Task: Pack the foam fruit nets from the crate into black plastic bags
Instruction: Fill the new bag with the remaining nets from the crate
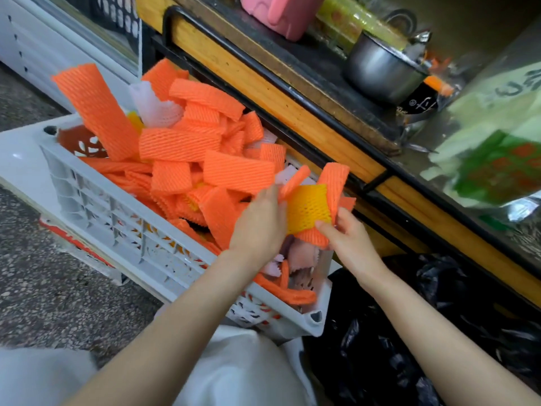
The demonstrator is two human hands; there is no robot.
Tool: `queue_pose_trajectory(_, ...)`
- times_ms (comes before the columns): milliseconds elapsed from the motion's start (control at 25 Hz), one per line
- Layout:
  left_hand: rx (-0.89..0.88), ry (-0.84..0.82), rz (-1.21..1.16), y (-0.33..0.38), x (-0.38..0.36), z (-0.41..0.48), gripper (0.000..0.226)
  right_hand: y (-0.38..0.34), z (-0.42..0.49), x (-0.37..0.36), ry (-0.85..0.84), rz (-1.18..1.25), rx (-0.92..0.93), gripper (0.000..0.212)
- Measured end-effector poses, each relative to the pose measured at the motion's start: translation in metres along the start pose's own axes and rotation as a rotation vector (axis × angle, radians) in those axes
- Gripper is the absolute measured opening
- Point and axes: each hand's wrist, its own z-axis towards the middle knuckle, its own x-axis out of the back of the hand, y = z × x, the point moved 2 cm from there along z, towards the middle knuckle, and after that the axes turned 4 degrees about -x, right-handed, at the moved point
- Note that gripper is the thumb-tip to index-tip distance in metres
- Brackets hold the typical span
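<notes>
Because the wooden counter (281, 109) closed off the far side of the work spot, the grey plastic crate (123, 221) sat close against its black rail, with the near wall toward the person so both arms could reach in easily. Just beside the crate's near corner, on the person's right, the black plastic bag (409, 332) lay slumped and crumpled on the floor, seemingly placed so a handful could go in with a short swing. Whether its mouth was open could not be told. Inside the crate the foam nets (178, 148) were heaped above the rim, mostly orange with a few white and pink ones mixed in, so by my reading the packing had a long way to go. Over the crate's right end the two hands met around a small bundle (333, 180) held above the heap. The left hand (257, 227) lay against the bundle's left edge with its back to the camera. Its fingertips were hidden behind the nets, so I could not tell whether it gripped or merely steadied. The right hand (348, 238) pinched the bundle's lower edge, thumb on top and fingers beneath, probably to square the pieces into a flat stack before bagging. At the front of that stack sat one yellow net (308, 208), pressed against the orange ones behind it.
</notes>
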Motion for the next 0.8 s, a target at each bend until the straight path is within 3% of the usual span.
queue_pose_trajectory(80,-0.073,-0.068,-0.117,0.014,-0.019,-0.012,0.039,-0.005,-0.015,0.003,-0.039,0.046,0.013,0.013)
queue_pose_trajectory(160,-0.135,-0.034,-0.157,0.032,-0.027,-0.024,0.043,-0.011,-0.031,0.015,-0.052,0.159,0.021,0.017)
queue_pose_trajectory(320,-0.336,0.055,-0.153,0.083,-0.037,-0.047,0.051,-0.013,-0.059,0.059,0.152,0.237,0.076,0.052)
queue_pose_trajectory(480,-0.479,0.012,-0.199,0.138,-0.058,-0.066,0.046,-0.006,-0.095,0.114,0.397,0.314,0.129,0.023)
queue_pose_trajectory(600,-0.554,-0.101,-0.198,0.167,-0.079,-0.082,0.045,0.009,-0.123,0.150,0.567,0.271,0.141,0.018)
queue_pose_trajectory(680,-0.608,-0.177,-0.089,0.170,-0.095,-0.087,0.050,0.025,-0.138,0.170,0.669,0.204,0.113,0.018)
queue_pose_trajectory(800,-0.549,-0.400,0.324,0.150,-0.120,-0.086,0.075,0.053,-0.157,0.194,0.775,0.122,0.027,0.021)
